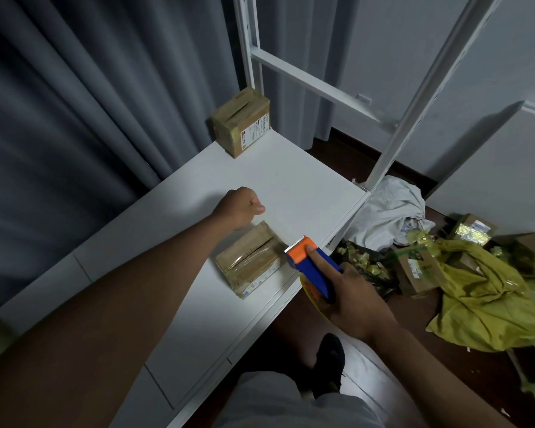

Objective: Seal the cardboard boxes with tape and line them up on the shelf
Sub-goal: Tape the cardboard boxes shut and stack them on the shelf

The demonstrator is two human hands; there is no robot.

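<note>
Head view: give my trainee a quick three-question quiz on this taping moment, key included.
1. True or false: the right hand holds the tape dispenser.
2. How many boxes sit on the white shelf?
3. The left hand is: A) gripping the far box; B) closed, beside the near box; C) holding the dispenser.

Key: 1 true; 2 two; 3 B.

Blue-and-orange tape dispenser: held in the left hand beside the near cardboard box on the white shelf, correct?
Wrong hand. The head view shows the blue-and-orange tape dispenser in the right hand, beside the near cardboard box on the white shelf. The left hand is a closed fist behind that box.
</note>
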